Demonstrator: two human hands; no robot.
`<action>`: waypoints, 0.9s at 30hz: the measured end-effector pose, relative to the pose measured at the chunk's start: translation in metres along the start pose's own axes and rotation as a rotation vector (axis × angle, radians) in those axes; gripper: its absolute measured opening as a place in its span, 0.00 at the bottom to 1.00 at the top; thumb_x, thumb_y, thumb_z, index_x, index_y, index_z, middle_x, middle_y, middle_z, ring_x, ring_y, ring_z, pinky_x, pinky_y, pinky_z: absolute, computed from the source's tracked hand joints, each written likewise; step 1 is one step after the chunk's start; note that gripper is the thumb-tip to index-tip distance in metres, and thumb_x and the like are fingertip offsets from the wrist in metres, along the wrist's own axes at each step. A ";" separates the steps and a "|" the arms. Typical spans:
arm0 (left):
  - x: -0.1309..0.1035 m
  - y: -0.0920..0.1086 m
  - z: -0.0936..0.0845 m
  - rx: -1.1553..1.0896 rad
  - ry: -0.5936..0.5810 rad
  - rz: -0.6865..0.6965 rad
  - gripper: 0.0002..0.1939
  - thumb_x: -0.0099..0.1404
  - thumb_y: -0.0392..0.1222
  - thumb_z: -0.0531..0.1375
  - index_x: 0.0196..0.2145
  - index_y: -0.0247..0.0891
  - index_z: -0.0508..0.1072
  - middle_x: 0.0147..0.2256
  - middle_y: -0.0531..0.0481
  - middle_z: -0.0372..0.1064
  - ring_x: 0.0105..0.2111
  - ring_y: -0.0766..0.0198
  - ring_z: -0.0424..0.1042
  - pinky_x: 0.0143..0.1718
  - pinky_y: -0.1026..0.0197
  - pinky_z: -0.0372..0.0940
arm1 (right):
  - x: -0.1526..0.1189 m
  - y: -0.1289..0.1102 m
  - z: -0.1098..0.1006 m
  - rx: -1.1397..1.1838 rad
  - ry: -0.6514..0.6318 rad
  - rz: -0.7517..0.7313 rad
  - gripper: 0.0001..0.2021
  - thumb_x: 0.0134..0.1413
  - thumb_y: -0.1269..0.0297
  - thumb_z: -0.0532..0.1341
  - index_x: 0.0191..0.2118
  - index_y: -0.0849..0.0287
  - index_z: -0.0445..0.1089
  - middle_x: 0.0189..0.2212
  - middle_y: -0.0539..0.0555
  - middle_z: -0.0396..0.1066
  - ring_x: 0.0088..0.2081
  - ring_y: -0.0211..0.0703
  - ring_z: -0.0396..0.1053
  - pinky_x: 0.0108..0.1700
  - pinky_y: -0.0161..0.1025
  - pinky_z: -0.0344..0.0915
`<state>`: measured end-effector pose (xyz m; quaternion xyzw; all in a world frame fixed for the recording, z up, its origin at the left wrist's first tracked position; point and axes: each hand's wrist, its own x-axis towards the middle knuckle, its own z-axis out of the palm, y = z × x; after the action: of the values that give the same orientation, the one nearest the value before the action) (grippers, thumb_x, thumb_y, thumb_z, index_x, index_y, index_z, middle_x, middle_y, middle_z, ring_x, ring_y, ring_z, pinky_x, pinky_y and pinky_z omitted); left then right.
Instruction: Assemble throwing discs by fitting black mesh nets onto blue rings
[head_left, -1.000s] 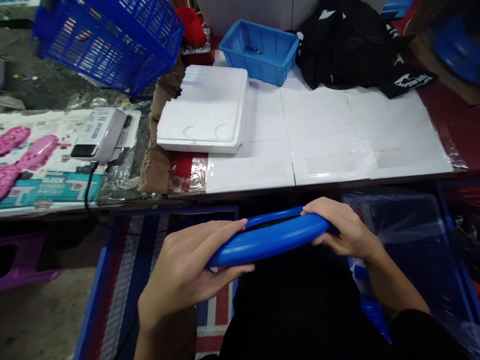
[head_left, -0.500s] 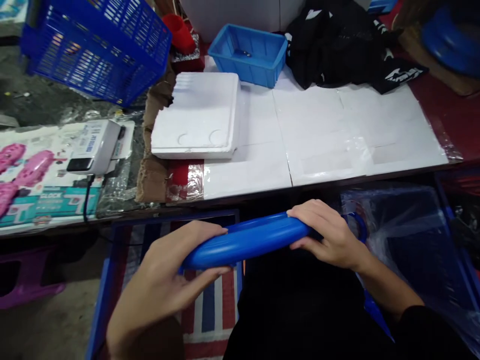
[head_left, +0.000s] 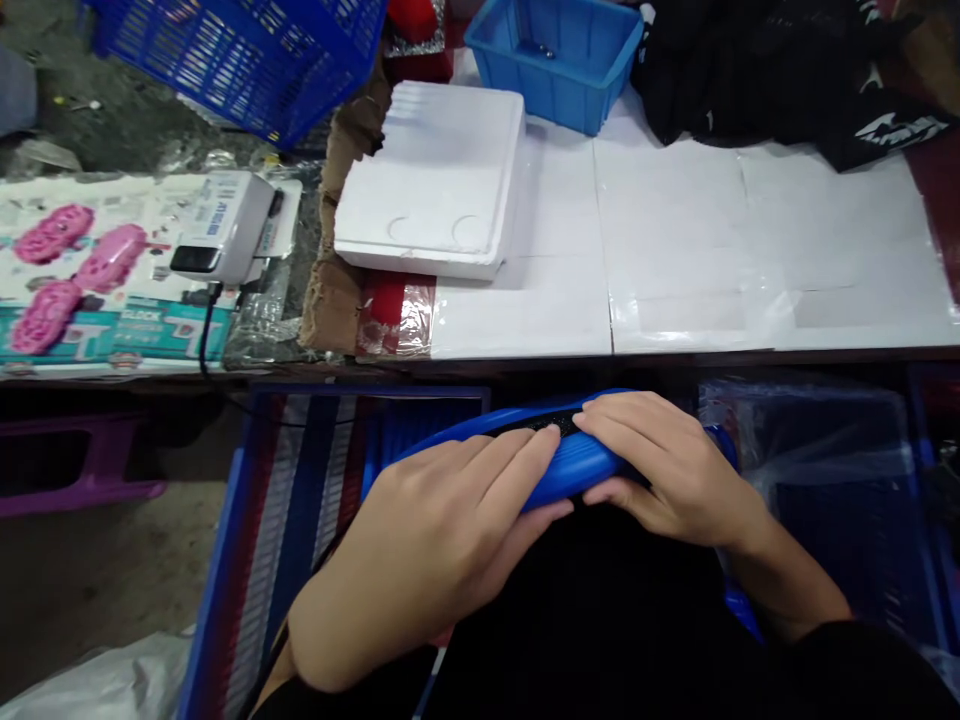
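A curved, glossy blue plastic piece with a black strip along its upper side lies between both hands, close to the body and below the table's front edge. My left hand wraps over its left and middle part, fingertips on the black strip and thumb underneath. On its right part my right hand is closed, fingers on top and thumb below. The two hands' fingertips are close together. Much of the piece is hidden under the hands.
On the table are a white foam block, a light blue bin, black cloth, a blue basket, a white device and pink pieces. Below stand a blue crate and purple stool.
My left hand has slid right along the blue piece, nearer my right hand. The piece has turned so its black strip shows. The table scene has shifted up and right in view.
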<state>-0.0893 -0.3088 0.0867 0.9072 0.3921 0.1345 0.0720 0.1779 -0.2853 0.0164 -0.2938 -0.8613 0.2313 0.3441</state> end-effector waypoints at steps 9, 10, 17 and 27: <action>0.003 -0.012 0.022 0.026 0.106 -0.027 0.17 0.79 0.42 0.65 0.61 0.35 0.77 0.48 0.42 0.86 0.40 0.51 0.85 0.38 0.51 0.77 | -0.006 -0.004 0.043 0.017 0.264 0.159 0.19 0.75 0.59 0.66 0.65 0.61 0.74 0.53 0.64 0.83 0.55 0.59 0.80 0.60 0.58 0.73; 0.003 -0.014 0.022 0.020 0.113 -0.023 0.16 0.79 0.42 0.65 0.60 0.35 0.77 0.48 0.42 0.86 0.39 0.51 0.85 0.38 0.51 0.77 | -0.005 -0.007 0.045 0.007 0.276 0.164 0.20 0.75 0.60 0.66 0.65 0.61 0.74 0.53 0.64 0.83 0.55 0.59 0.80 0.60 0.59 0.73; -0.009 -0.034 0.003 -0.120 0.026 0.079 0.19 0.80 0.45 0.64 0.64 0.36 0.75 0.52 0.39 0.85 0.44 0.51 0.85 0.45 0.52 0.79 | -0.005 -0.002 0.024 0.090 0.131 0.183 0.30 0.67 0.48 0.74 0.68 0.55 0.72 0.54 0.61 0.84 0.54 0.57 0.82 0.60 0.56 0.75; -0.023 -0.068 -0.007 -0.253 -0.037 0.041 0.28 0.77 0.44 0.67 0.71 0.40 0.71 0.60 0.37 0.80 0.59 0.45 0.80 0.61 0.45 0.75 | -0.026 0.026 0.006 0.073 0.109 0.000 0.30 0.71 0.59 0.71 0.73 0.59 0.67 0.53 0.64 0.84 0.51 0.56 0.84 0.53 0.53 0.81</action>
<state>-0.1534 -0.2789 0.0735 0.9010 0.3522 0.1674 0.1903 0.1975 -0.2850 -0.0148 -0.2933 -0.8323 0.2462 0.4008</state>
